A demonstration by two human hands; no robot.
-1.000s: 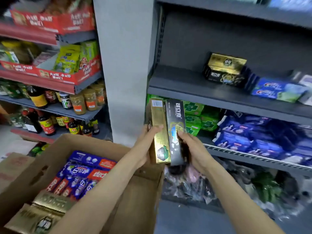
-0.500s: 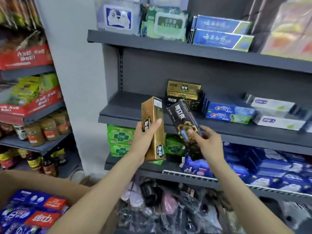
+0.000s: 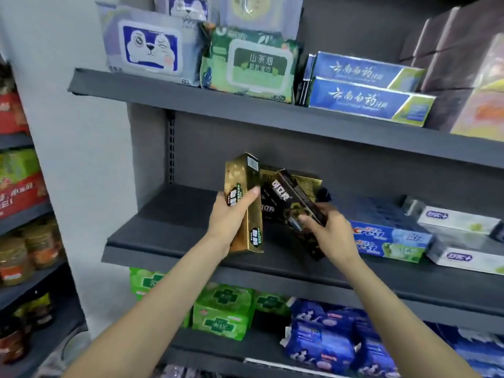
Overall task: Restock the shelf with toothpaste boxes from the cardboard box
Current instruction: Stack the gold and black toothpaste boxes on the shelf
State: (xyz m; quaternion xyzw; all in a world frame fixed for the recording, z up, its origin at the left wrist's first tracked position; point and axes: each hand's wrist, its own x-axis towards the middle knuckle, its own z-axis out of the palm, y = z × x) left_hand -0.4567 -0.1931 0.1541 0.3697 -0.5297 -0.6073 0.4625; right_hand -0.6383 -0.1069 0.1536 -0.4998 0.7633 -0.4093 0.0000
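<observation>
**Head view: two toothpaste boxes held up at the middle shelf**

Head camera shows one grey rack with three shelves in sight. Across the centre of the frame runs the middle shelf point(image 3: 169, 230), bare on its left half. On its right half lie two blue Crest boxes point(image 3: 390, 241), stacked, and two white boxes point(image 3: 461, 222) beside them at the right edge. At centre, behind the hands, sits a gold-and-black stack point(image 3: 302, 181); how many boxes it has cannot be told.

Along the upper part of the frame, the top shelf point(image 3: 245, 110) carries two wipe packs, one white point(image 3: 150, 47) and one green point(image 3: 251, 64), then two blue boxes point(image 3: 365, 88) stacked to their right. Low in the frame, the bottom shelf holds green packs point(image 3: 221, 312) left of blue packs point(image 3: 321, 339); neither count is clear.

Two hands hold one box each, both in front of the middle shelf. Left hand point(image 3: 231, 216) grips the gold box point(image 3: 242, 203), upright, thumb across its front and fingers wrapped behind. Right hand point(image 3: 330, 230) pinches the black box point(image 3: 297, 211), tilted with its top leaning left, fingers curled round its lower part. The boxes' tops sit close together; whether they touch cannot be told.
</observation>
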